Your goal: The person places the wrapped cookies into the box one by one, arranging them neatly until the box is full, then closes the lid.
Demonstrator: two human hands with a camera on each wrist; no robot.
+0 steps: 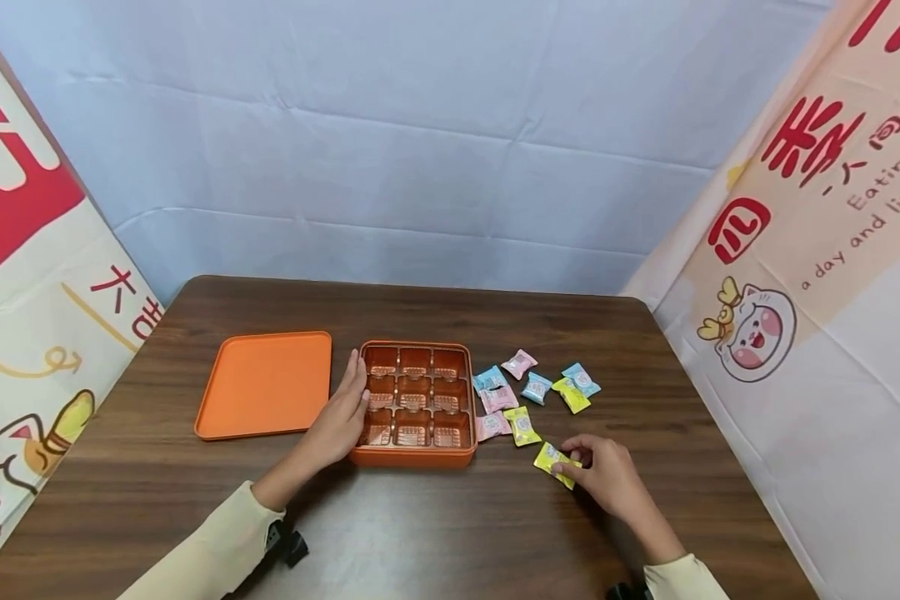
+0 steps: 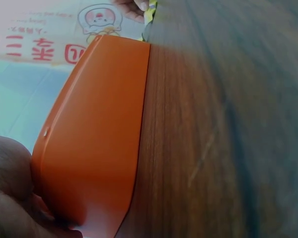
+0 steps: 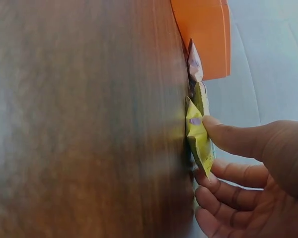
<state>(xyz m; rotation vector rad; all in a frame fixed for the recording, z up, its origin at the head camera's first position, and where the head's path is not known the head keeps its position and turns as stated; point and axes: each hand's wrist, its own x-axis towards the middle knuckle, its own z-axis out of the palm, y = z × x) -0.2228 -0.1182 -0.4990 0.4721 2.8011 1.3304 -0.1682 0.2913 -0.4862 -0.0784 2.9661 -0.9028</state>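
Observation:
An orange box (image 1: pixel 414 457) with a grid of compartments stands on the table, and no candy shows in them. My left hand (image 1: pixel 342 417) lies along its left side, fingers straight and touching the wall. In the left wrist view the hand (image 2: pixel 15 198) meets the box's side (image 2: pixel 97 129) near a corner. To the right of the box, my right hand (image 1: pixel 606 473) pinches a yellow wrapped candy (image 1: pixel 551 460) between thumb and fingers, low at the tabletop. The right wrist view shows the thumb on this candy's wrapper (image 3: pixel 199 141).
A flat orange lid (image 1: pixel 266 387) lies left of the box. Several wrapped candies in pink (image 1: pixel 520 364), blue (image 1: pixel 536 388) and yellow (image 1: pixel 522 426) are scattered right of the box. The brown table (image 1: pixel 420 533) ends at a pale cloth backdrop (image 1: pixel 405 167).

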